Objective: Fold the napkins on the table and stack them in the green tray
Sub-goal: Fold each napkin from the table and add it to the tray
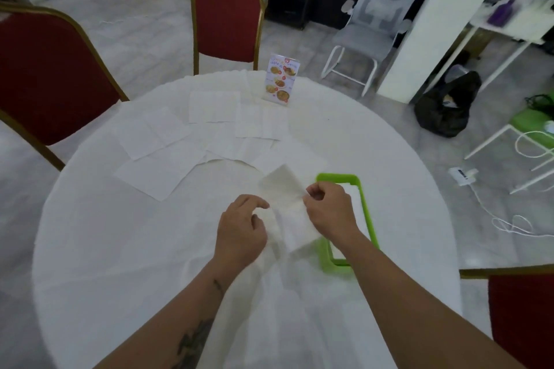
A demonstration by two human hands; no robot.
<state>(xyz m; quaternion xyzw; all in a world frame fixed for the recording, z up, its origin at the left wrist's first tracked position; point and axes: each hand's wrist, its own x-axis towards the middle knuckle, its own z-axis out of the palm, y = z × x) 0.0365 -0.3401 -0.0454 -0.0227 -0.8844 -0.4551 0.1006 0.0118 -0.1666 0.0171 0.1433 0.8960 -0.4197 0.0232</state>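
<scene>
- And there was the big round bench (120, 249) under its white cloth, filling the middle of the view, with the person's two bare forearms reaching in over its near side.
- Three dark red padded chairs with gold metal frames stood around it: one at the far left (45, 78), one at the far edge (226, 19), one at the near right (523, 317).
- Several unfolded white paper napkins (207, 135) lay flat across the far half of the bench, some of them overlapping, all well apart from the hands.
- The green plastic rectangular tray (367, 213) sat on the right side of the bench, just beside the hands, and white napkin paper showed inside it, partly hidden by the right wrist.
- A white napkin being folded (287, 204) was up between both hands, its far corner raised off the cloth, just left of the tray and overlapping the tray's left rim.
- The left hand (241, 229) had its fingers curled in, pinching the napkin's left edge.
- The right hand (328, 210) pinched the napkin's right edge between thumb and fingers, directly over the tray's left side.
- A small upright menu card with food pictures (280, 79) stood at the far edge of the bench, just beyond the flat napkins.
</scene>
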